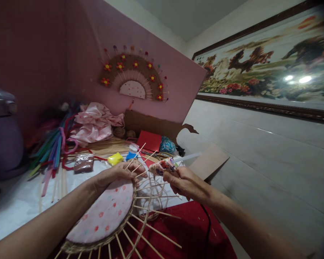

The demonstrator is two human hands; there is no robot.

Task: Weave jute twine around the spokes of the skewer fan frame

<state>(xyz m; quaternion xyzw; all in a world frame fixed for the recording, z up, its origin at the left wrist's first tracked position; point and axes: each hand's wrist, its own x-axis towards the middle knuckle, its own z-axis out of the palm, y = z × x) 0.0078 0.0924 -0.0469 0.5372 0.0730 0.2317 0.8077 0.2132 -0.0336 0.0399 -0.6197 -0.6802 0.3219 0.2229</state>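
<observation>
Two hands are occupied: the left hand point(121, 172) is closed around the upper end of the fan point(108, 212), thumb near the rim and fingers among the sticks point(164, 236), while the right hand point(180, 181) grips a glue gun point(162, 167) wrapped in flowered fabric. The fan lies in front of the person, above the near side of the desk point(13, 219) and the red cloth point(191, 226).

It should be light and fairly stiff through its half-round middle, which looks lightly padded under smooth pale cotton with red and bluish prints. The rough, plaited rim point(135, 201) offers the best hold, grippy and firm. The thin, round wooden sticks spread out like rays; they would likely flex or snap if squeezed, so they make poor handles. A looser ring of cord point(144, 225) crosses them, soft and probably easy to drag askew.

The glue gun seems rigid beneath its fabric, its tip likely hot, so the rear is the safer place to grasp. A translucent glue stick point(187, 157), smooth and somewhat rubbery, pokes from its back.
</observation>
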